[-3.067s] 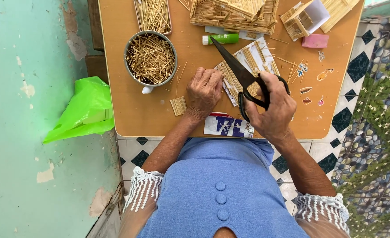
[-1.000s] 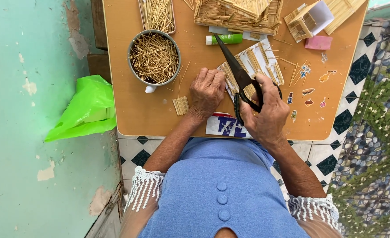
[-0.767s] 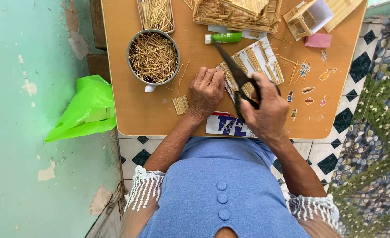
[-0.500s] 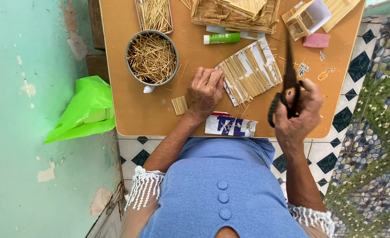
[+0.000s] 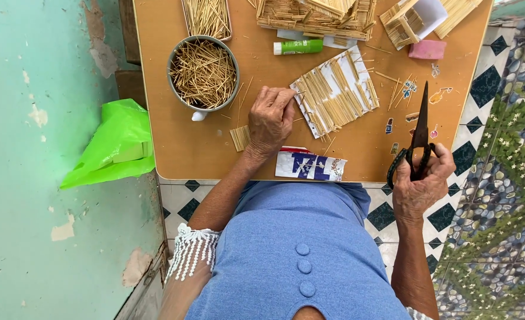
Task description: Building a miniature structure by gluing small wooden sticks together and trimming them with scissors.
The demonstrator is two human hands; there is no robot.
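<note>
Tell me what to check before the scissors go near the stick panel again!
1. Scissors gripped firmly in right hand: ok.
2. Blades closed: ok, they look shut.
3. Left hand steadying the stick panel: ok, fingertips touch its left edge.
4. Left fingers out of the blades' path: ok now, scissors are far right.
5. Panel flat on the table: ok.
6. Sticks firmly glued: cannot tell.

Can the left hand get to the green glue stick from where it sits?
Probably yes. The left hand rests on the stick panel's edge, holding nothing, and the glue stick lies just beyond on bare table, nothing between. The right hand holds the scissors far off.
</note>
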